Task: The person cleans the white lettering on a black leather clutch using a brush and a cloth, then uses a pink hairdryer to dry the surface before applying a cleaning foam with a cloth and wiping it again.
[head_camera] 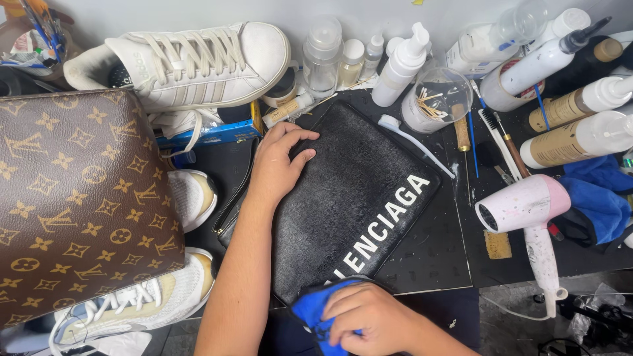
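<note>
The left hand [277, 165] lies flat, fingers spread, on the black pouch [349, 211]. The right hand [369, 320] grips a blue cloth [313, 310] at its near corner; wiping seems underway, though progress is unclear.

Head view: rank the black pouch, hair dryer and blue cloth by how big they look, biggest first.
1. Black pouch
2. Hair dryer
3. Blue cloth, though the right hand hides part of it, so its full size is unsure.
</note>
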